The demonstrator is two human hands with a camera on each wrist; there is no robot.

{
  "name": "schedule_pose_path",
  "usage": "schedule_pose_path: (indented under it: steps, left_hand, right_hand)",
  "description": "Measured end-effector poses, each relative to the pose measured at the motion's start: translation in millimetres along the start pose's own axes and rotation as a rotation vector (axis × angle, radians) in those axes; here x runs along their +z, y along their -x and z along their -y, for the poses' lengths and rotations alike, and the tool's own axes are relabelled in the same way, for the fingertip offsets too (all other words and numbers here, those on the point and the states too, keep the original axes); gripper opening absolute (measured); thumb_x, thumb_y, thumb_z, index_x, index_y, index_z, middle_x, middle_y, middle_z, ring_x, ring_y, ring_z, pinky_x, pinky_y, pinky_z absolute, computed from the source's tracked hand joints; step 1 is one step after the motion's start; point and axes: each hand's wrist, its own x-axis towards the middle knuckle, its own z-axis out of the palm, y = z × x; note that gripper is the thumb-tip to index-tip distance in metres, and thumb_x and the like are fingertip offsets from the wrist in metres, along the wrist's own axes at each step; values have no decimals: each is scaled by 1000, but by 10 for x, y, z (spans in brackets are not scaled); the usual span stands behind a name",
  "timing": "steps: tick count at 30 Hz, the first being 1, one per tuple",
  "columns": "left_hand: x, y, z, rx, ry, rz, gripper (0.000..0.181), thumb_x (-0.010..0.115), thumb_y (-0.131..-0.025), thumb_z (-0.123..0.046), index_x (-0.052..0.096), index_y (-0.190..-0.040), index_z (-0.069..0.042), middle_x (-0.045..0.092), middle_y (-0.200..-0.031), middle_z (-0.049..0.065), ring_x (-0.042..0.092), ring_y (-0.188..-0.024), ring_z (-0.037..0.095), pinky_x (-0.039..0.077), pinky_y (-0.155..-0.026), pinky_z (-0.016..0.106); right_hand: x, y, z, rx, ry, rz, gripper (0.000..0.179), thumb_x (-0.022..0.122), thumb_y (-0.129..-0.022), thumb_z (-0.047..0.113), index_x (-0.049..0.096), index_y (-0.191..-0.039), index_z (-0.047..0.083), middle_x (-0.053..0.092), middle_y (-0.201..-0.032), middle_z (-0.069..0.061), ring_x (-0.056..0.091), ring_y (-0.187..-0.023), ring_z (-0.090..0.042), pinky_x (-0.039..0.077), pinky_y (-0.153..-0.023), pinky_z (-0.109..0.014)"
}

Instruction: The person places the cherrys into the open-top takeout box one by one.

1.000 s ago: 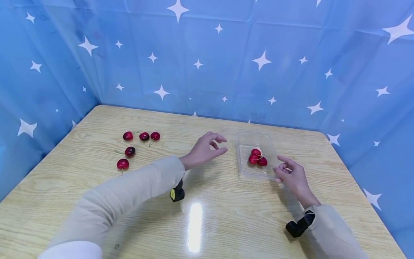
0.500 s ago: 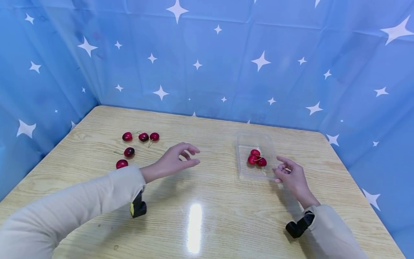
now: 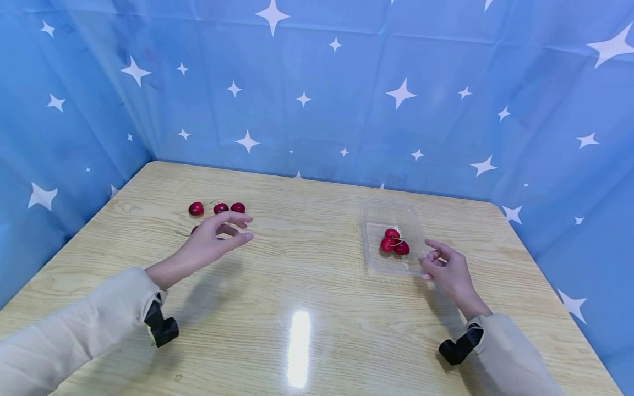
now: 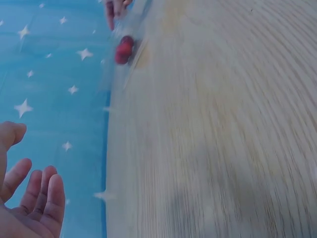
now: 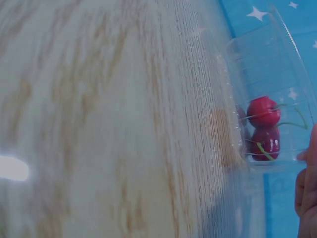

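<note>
My left hand (image 3: 210, 242) hovers over the left of the table with nothing in it, thumb and fingers apart. Its loosely bent fingers (image 4: 42, 201) also show in the left wrist view. Behind and beside it lie several dark red cherries (image 3: 196, 208) with stems, some partly covered by the hand. On the right, a clear plastic box (image 3: 367, 242) holds three cherries (image 3: 388, 244). My right hand (image 3: 449, 275) pinches the box's right edge near the front corner; in the right wrist view its fingers (image 5: 311, 173) are at the rim, partly out of frame.
The wood-grain table (image 3: 317, 297) carries a bright light reflection near its front. A blue curtain (image 3: 317, 110) with white stars stands along the back and both sides. Black wrist cameras (image 3: 163, 325) hang under both sleeves.
My left hand has moved left, from beside the plastic box to over the loose cherries, staying empty. My right hand and the box have stayed in place.
</note>
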Motion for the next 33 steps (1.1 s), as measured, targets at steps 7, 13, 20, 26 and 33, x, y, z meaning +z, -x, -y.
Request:
schedule_pose_path:
  steps: [7, 13, 20, 26, 33]
  left_hand:
    - [-232, 123, 139, -17, -73, -56, 45, 59, -85, -33, 49, -120, -7, 50, -108, 11, 54, -92, 25, 47, -67, 34]
    - [-441, 233, 305, -95, -74, -13, 53, 56, -86, -34, 41, -128, -5, 47, -117, 15, 49, -99, 28, 48, -69, 34]
    - [-586, 320, 532, -122, -105, -32, 52, 56, -87, -31, 41, -128, -1, 45, -120, 20, 49, -101, 32, 46, -71, 27]
    - [-574, 363, 720, -125, -166, -60, 51, 59, -85, -31, 46, -123, 0, 49, -115, 20, 50, -98, 31, 45, -69, 29]
    - [-531, 386, 848, -122, -202, -95, 45, 64, -81, -27, 53, -115, 1, 53, -106, 17, 49, -86, 21, 43, -63, 28]
  right_hand:
    - [0, 5, -20, 1, -21, 2, 50, 55, -84, 1, 36, -129, -9, 46, -77, 1, 50, -57, 0, 49, -54, -21]
    - [0, 1, -28, -10, -15, 1, 49, 55, -84, 1, 37, -129, -9, 46, -77, 0, 50, -56, -1, 49, -53, -21]
    - [-1, -2, -39, -17, -12, -4, 49, 55, -84, 1, 38, -128, -9, 46, -77, 0, 50, -56, 0, 49, -53, -21]
    - [2, -3, -49, -19, -21, -9, 48, 55, -83, 0, 38, -128, -9, 47, -76, 1, 51, -56, -1, 49, -53, -20]
    - [-7, 0, -16, -15, -20, -5, 49, 54, -84, -1, 37, -128, -10, 46, -77, -2, 50, -54, -1, 49, -52, -20]
